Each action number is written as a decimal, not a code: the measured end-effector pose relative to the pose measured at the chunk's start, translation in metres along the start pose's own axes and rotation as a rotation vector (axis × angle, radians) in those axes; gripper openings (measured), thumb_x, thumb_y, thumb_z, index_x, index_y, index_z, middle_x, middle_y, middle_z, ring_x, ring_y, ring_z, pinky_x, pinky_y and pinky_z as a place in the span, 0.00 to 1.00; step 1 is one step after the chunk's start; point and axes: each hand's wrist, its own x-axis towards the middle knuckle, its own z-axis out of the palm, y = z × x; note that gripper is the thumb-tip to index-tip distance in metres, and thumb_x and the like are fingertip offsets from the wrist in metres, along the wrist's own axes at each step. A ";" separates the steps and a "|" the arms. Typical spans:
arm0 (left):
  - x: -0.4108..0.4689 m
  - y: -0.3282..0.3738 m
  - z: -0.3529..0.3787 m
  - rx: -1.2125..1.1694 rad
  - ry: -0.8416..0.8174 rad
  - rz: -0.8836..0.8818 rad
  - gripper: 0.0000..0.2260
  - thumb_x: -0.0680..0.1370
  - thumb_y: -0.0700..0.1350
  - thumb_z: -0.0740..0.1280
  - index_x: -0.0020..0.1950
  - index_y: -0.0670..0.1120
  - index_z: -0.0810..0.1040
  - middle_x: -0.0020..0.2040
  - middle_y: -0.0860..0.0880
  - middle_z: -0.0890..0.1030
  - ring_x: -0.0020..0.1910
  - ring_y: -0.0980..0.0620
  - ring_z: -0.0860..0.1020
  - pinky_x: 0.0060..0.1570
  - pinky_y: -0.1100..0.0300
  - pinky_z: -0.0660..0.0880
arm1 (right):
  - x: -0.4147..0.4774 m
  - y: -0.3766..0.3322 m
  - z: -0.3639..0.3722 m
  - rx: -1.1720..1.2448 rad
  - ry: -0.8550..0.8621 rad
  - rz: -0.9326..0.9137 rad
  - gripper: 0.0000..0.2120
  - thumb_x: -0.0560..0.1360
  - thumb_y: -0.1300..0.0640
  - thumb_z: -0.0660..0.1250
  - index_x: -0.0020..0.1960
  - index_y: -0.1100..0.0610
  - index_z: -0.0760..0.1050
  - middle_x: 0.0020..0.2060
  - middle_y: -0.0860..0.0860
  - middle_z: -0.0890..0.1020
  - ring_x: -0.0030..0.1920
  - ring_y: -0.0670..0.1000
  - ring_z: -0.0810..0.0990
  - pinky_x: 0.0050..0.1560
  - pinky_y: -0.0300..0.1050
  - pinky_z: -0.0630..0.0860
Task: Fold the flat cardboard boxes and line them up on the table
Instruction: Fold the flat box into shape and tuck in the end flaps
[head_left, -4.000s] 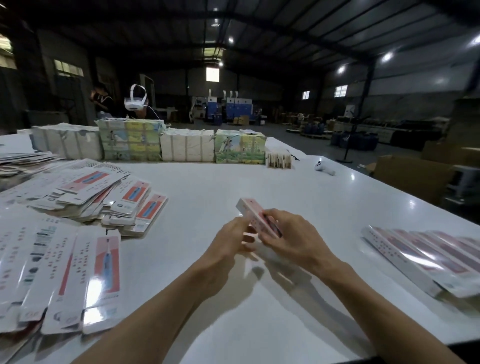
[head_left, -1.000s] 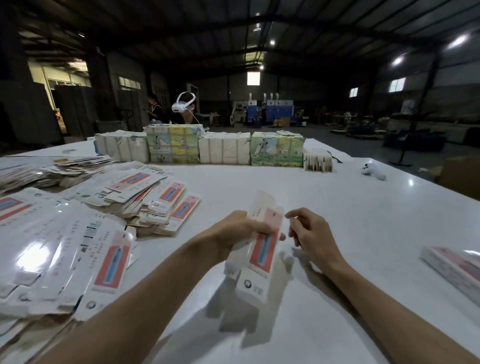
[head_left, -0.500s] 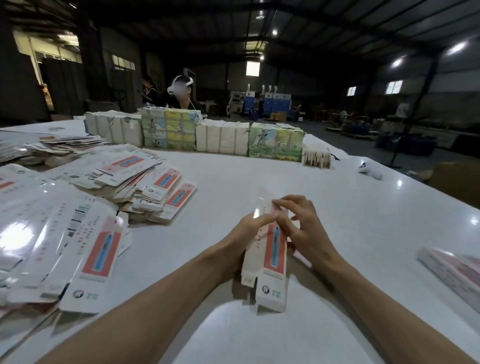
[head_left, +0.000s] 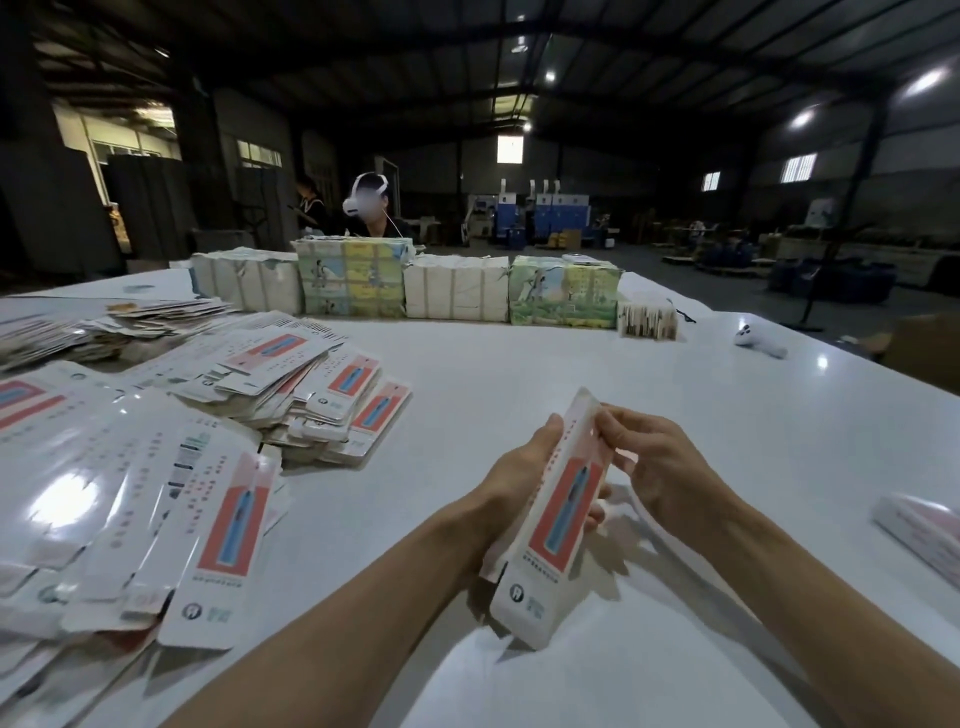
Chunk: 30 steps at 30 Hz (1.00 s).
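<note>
Cardboard box (head_left: 561, 512) partly opened, held over bench (head_left: 519, 358) | my left hand (head_left: 511, 475) grips its side, right hand (head_left: 657, 460) pinches top edge | step: squaring sleeve | next, I judge: tuck end flaps

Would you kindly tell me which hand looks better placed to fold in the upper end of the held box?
Probably the right hand: its fingers hold the box near its upper end, while the left hand grips the middle, steadying it.

Flat boxes (head_left: 156, 467) lie left on the table (head_left: 519, 395), folded boxes (head_left: 919, 535) right, bundles (head_left: 457, 291) behind.
</note>
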 end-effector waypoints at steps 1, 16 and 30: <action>0.001 0.001 0.002 -0.017 -0.014 -0.011 0.30 0.82 0.70 0.56 0.63 0.46 0.80 0.51 0.42 0.87 0.40 0.44 0.86 0.40 0.53 0.83 | -0.001 0.000 -0.001 0.073 -0.027 0.021 0.16 0.80 0.54 0.67 0.55 0.68 0.82 0.42 0.57 0.82 0.48 0.57 0.81 0.64 0.55 0.75; 0.004 -0.005 -0.012 -0.379 -0.008 -0.066 0.20 0.85 0.58 0.60 0.59 0.41 0.76 0.43 0.42 0.81 0.34 0.48 0.81 0.37 0.56 0.81 | -0.010 0.024 0.022 -0.134 0.032 -0.015 0.24 0.79 0.43 0.71 0.72 0.42 0.68 0.49 0.59 0.88 0.55 0.57 0.88 0.60 0.58 0.81; 0.001 -0.007 0.008 -0.074 0.095 0.338 0.20 0.83 0.65 0.62 0.74 0.64 0.70 0.60 0.48 0.85 0.55 0.39 0.86 0.51 0.44 0.84 | -0.015 0.012 0.015 -0.123 0.065 -0.125 0.23 0.75 0.42 0.73 0.68 0.43 0.78 0.49 0.59 0.87 0.51 0.60 0.87 0.56 0.58 0.84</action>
